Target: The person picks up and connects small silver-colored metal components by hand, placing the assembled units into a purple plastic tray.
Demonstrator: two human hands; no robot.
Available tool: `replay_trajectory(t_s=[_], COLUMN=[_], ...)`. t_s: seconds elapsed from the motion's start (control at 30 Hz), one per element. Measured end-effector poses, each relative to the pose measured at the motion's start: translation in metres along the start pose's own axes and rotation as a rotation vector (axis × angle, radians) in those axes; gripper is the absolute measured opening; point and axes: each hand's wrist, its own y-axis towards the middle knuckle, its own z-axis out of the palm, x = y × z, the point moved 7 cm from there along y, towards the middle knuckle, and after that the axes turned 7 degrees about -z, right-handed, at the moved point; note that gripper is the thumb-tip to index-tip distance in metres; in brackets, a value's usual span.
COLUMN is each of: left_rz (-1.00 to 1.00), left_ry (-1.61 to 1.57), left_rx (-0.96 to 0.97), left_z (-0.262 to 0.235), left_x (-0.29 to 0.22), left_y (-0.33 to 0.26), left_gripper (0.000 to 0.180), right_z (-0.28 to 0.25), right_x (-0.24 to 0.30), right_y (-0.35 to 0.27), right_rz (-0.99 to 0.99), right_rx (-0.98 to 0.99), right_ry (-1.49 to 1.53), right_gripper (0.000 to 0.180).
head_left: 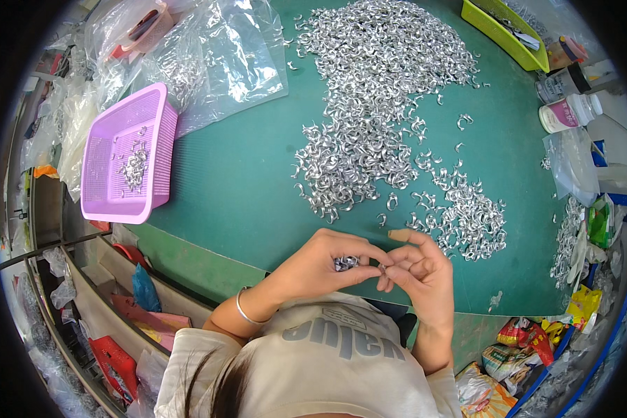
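Note:
My left hand [324, 263] is closed around a small bunch of silver metal pieces [346, 262] near the front edge of the green table [244, 181]. My right hand [418, 268] meets it fingertip to fingertip, pinching one small silver piece [382, 266] between thumb and fingers. A big heap of the same curved silver pieces [376, 90] covers the middle and back of the table. A smaller heap [470, 216] lies just beyond my right hand. There is a silver bangle on my left wrist [244, 306].
A pink plastic basket [157, 125] holding a few silver pieces stands at the left. Clear plastic bags [216, 56] lie at the back left, a green tray [498, 31] at the back right, white bottles [568, 111] at the right edge. Shelves and packets sit below the table's front.

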Motion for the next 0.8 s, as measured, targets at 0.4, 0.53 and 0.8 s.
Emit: replay_trajectory(t_s=[0.4, 0.53, 0.8], left_rz=[-0.169, -0.177, -0.141], left_ry=[-0.257, -0.304, -0.299], left_rx=[-0.167, -0.156, -0.178], left_z=[-0.002, 0.0, 0.001], left_x=[0.019, 0.016, 0.015], left_y=[-0.006, -0.007, -0.008], left_gripper=[0.008, 0.008, 0.009], right_z=[0.0, 0.001, 0.004], right_x=[0.019, 0.023, 0.03], right_y=[-0.01, -0.012, -0.013], right_rz=[-0.377, -0.435, -0.484], right_rx=[-0.125, -0.182, -0.216], right_ry=[-0.237, -0.283, -0.299], right_gripper=[0.04, 0.035, 0.028])
